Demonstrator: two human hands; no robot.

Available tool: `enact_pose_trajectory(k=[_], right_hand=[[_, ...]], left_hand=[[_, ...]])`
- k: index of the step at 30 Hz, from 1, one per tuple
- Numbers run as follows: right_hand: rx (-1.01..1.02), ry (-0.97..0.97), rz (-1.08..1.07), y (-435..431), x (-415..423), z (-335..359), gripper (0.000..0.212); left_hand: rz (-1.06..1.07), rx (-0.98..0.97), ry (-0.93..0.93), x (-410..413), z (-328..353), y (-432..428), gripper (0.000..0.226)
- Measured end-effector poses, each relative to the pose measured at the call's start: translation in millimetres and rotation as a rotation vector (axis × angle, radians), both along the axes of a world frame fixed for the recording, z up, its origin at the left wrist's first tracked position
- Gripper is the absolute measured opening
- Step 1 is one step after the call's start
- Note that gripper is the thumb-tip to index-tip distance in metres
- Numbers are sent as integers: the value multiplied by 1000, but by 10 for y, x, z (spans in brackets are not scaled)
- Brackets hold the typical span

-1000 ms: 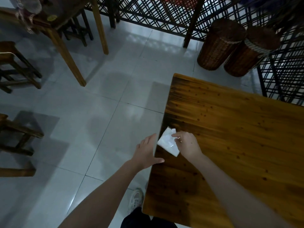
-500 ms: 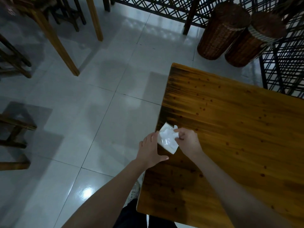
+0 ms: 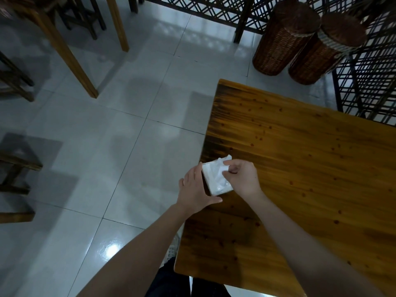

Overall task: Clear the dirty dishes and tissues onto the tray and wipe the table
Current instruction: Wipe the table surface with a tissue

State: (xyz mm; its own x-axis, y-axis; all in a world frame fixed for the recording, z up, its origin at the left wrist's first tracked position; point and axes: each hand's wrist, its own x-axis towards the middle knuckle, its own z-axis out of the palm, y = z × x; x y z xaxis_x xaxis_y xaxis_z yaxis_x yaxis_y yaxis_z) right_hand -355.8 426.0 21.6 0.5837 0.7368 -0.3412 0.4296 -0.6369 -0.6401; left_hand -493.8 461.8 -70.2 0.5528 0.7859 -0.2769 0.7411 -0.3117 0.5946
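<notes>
Table [image 3: 300, 168] edge: left hand [image 3: 194, 190] now touches tissue [image 3: 216, 179].

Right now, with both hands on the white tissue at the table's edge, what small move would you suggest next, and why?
Probably pull one sheet free with the right hand, whose fingers already pinch a bit of tissue, while the left hand steadies it at the table edge. No tray or dishes are in view.

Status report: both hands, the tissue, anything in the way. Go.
Left hand open, cupped against the tissue pack's edge. Right hand pinching a tissue at the white tissue pack, at the wooden table edge. Nothing in the way; no tray in view.
</notes>
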Motion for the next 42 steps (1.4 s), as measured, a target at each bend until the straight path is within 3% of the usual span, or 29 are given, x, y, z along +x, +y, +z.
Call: enact_pose_trajectory(k=[6,13,20,27,42], right_hand=[[-20,-6,66,-59,-14,62,32],[-65,-14,161,-113,76,100,33],[-44,87,72,-144,86,57,28],[-33,124,58,-141,3,26,28],[61,28,55,-343,133,427,29]], left_hand=[[-127,107,-2,-12,-2,146,123],[-352,-29,35,13,69,344,121],[-348,-25,46,123,32,209,122],[-287,26,64,29,15,212,108],[-242,-24,78,32,80,379,92]])
